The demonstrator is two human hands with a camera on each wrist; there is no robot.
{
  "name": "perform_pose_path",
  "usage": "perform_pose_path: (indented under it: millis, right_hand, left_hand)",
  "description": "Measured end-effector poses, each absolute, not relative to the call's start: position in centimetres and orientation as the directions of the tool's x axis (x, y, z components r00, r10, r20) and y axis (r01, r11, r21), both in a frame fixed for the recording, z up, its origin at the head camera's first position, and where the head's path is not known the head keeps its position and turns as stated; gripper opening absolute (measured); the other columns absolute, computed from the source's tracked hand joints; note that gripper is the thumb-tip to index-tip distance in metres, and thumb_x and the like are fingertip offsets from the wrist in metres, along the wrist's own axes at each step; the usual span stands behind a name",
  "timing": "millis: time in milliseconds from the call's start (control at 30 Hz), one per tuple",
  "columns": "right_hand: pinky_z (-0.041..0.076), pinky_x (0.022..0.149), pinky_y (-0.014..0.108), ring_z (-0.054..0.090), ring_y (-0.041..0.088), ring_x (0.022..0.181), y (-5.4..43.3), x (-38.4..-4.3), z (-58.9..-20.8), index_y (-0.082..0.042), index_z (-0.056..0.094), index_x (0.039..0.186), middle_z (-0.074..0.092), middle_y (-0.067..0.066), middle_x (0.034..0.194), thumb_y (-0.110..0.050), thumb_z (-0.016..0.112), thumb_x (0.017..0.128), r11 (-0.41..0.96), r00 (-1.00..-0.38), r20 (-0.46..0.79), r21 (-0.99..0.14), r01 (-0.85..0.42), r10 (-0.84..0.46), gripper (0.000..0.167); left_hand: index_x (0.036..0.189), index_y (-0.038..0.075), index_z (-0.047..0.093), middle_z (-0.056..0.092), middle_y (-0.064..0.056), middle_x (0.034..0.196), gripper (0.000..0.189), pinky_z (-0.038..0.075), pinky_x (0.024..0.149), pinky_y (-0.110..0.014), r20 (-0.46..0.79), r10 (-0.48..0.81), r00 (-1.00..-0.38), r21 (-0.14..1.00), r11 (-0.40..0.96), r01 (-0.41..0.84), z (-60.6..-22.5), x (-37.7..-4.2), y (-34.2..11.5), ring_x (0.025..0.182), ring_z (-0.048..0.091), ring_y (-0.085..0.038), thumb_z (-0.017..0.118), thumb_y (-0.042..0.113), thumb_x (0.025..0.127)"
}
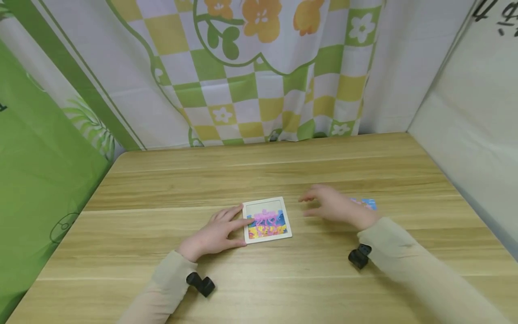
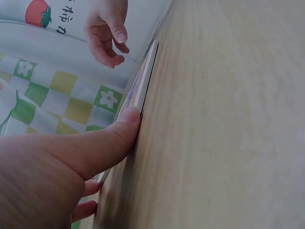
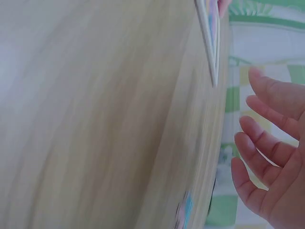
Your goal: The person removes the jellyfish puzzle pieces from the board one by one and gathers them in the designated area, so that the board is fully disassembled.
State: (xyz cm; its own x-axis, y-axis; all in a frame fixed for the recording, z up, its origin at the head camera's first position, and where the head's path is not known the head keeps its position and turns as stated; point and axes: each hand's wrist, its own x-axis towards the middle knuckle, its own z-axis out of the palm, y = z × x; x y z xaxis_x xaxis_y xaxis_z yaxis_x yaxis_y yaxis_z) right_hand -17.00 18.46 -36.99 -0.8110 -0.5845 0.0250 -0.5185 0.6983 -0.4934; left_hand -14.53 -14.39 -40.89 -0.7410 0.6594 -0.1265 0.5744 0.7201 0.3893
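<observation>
A small square jigsaw puzzle in a white frame [image 1: 266, 220] lies on the table. Pink, blue and yellow pieces fill its lower part; a pale strip of bare backing shows along the top. My left hand [image 1: 216, 230] rests at the frame's left side, thumb near the lower corner and index fingertip over the picture. In the left wrist view the thumb [image 2: 107, 140] presses the frame's edge. My right hand [image 1: 329, 204] hovers to the right of the frame with loosely bent, spread fingers, nothing between them. Partly hidden behind that wrist are blue and pink puzzle pieces [image 1: 369, 204].
The wooden table [image 1: 182, 180] runs back to a checked, flowered curtain [image 1: 259, 90]. A green cloth [image 1: 40, 157] hangs at the left and a white sheet [image 1: 473, 135] at the right. Small black cameras sit on both wrists.
</observation>
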Motion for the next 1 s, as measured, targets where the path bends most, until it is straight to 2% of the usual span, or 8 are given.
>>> perform_pose_path:
  millis: [133,267,367,500,667,867,1000]
  right_hand:
    - [0.05,0.087,0.045,0.061,0.028,0.097,17.0,-17.1,-37.4,-0.001,0.067,0.111,0.065,0.011,0.105,-0.015,0.073,0.082,0.684,-0.803,0.036,-0.502,-0.529,-0.595,0.033]
    - [0.049,0.09,0.046,0.059,0.03,0.102,15.7,-17.2,-38.0,-0.002,0.067,0.113,0.065,0.012,0.108,-0.015,0.073,0.083,0.684,-0.806,0.006,-0.525,-0.507,-0.592,0.034]
    - [0.049,0.09,0.044,0.059,0.026,0.102,14.6,-17.2,-38.3,-0.004,0.068,0.112,0.065,0.009,0.108,-0.017,0.074,0.082,0.696,-0.809,-0.023,-0.524,-0.491,-0.588,0.033]
    - [0.049,0.082,0.035,0.057,0.017,0.089,13.3,-17.3,-38.6,-0.005,0.069,0.108,0.064,0.005,0.1,-0.018,0.077,0.079,0.707,-0.806,-0.049,-0.515,-0.485,-0.589,0.032]
    - [0.042,0.068,0.027,0.046,0.013,0.073,12.0,-17.5,-38.6,-0.004,0.07,0.104,0.06,0.003,0.086,-0.015,0.079,0.077,0.716,-0.801,-0.063,-0.492,-0.495,-0.596,0.031]
    - [0.045,0.074,0.031,0.05,0.014,0.077,11.3,-17.6,-38.5,-0.004,0.071,0.101,0.062,0.005,0.089,-0.014,0.08,0.075,0.726,-0.798,-0.064,-0.465,-0.507,-0.599,0.029]
    - [0.048,0.077,0.034,0.055,0.017,0.082,11.1,-17.6,-38.3,-0.005,0.07,0.101,0.063,0.007,0.091,-0.014,0.08,0.075,0.748,-0.809,-0.088,-0.449,-0.489,-0.581,0.03]
  left_hand:
    - [0.141,0.023,0.046,0.021,-0.019,0.155,0.057,0.02,0.11,-0.061,-0.127,0.662,-0.739,0.379,0.721,0.58,-40.8,-14.6,-14.3,0.139,0.023,-0.042,0.063,0.041,0.089]
    - [0.142,0.024,0.046,0.021,-0.019,0.155,0.059,0.02,0.111,-0.06,-0.13,0.659,-0.741,0.375,0.725,0.578,-40.8,-14.6,-14.3,0.139,0.023,-0.042,0.063,0.041,0.088]
    - [0.141,0.024,0.046,0.021,-0.019,0.155,0.059,0.02,0.111,-0.061,-0.129,0.656,-0.744,0.377,0.726,0.575,-40.8,-14.6,-14.3,0.139,0.024,-0.042,0.064,0.041,0.088]
    - [0.14,0.022,0.048,0.023,-0.02,0.154,0.057,0.02,0.11,-0.062,-0.124,0.657,-0.743,0.382,0.723,0.576,-40.7,-14.7,-14.2,0.138,0.025,-0.043,0.063,0.041,0.089]
    - [0.139,0.021,0.05,0.026,-0.021,0.153,0.053,0.022,0.11,-0.062,-0.121,0.661,-0.741,0.387,0.719,0.578,-40.5,-14.8,-14.2,0.137,0.027,-0.043,0.061,0.039,0.091]
    - [0.136,0.016,0.053,0.032,-0.02,0.15,0.052,0.024,0.11,-0.06,-0.077,0.653,-0.753,0.361,0.723,0.589,-40.3,-14.6,-13.8,0.137,0.031,-0.041,0.064,0.037,0.09]
    - [0.138,0.011,0.049,0.03,-0.017,0.153,0.059,0.023,0.112,-0.057,-0.069,0.691,-0.72,0.353,0.692,0.63,-39.9,-14.4,-13.1,0.139,0.028,-0.038,0.065,0.038,0.088]
